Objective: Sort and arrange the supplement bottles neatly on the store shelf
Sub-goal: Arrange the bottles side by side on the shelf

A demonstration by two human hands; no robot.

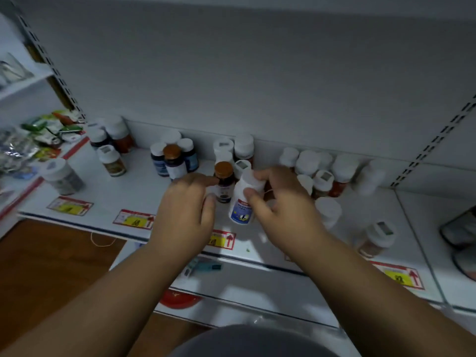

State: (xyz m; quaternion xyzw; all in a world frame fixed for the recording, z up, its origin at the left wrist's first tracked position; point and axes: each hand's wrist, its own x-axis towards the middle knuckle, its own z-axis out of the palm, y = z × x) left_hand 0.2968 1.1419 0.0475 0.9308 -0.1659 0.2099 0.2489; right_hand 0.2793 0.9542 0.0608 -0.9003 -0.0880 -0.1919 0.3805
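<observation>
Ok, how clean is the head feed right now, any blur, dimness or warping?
Head view: dim and bluish overall; the white bottle in the right hand is fairly sharp, the white-capped bottles at right smear into blur; shelf edge and uprights bow from the wide-angle lens.

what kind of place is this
Most likely a shop aisle: a white retail shelf with slotted uprights, yellow-and-red price tags along its front edge, and clusters of capped supplement bottles that the hands are sorting.

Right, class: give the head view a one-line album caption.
Two hands hold a brown-capped bottle and a white bottle at a shelf.
</observation>
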